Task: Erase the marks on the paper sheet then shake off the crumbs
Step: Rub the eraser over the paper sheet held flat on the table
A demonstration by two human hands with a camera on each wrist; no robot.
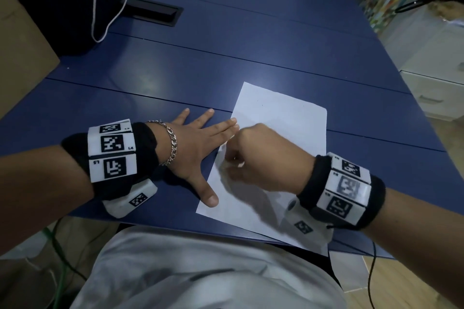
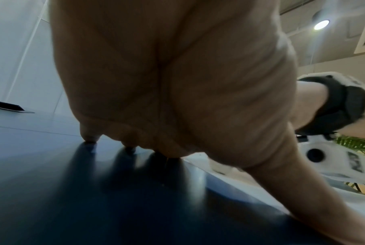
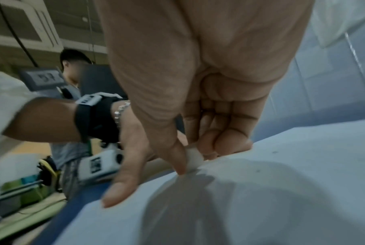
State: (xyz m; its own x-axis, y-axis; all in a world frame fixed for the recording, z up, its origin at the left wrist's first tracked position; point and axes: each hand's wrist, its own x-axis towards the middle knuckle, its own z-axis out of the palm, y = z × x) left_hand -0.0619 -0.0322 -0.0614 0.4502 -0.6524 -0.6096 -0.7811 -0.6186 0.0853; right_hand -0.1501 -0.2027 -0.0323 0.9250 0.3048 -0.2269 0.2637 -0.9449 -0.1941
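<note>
- Nearest me, the paper sheet (image 1: 281, 118) lay on the blue table (image 1: 175, 70), its near corner hanging past the edge; a hard stroke could have dragged it off.
- My right hand (image 1: 261, 158) had its fingers curled, pinching a small white eraser (image 3: 195, 155) against the sheet; too much pressure risked a crease or tear.
- Further out, my left hand (image 1: 198, 143) lay flat, fingers spread, only thumb and fingertips on the paper's edge, so it might have slipped.

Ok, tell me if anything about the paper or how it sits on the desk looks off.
The paper sheet lies askew on the blue table, and its near corner overhangs the table's front edge. The paper looks rumpled where the right hand rubs the white eraser. No tear shows.
</note>
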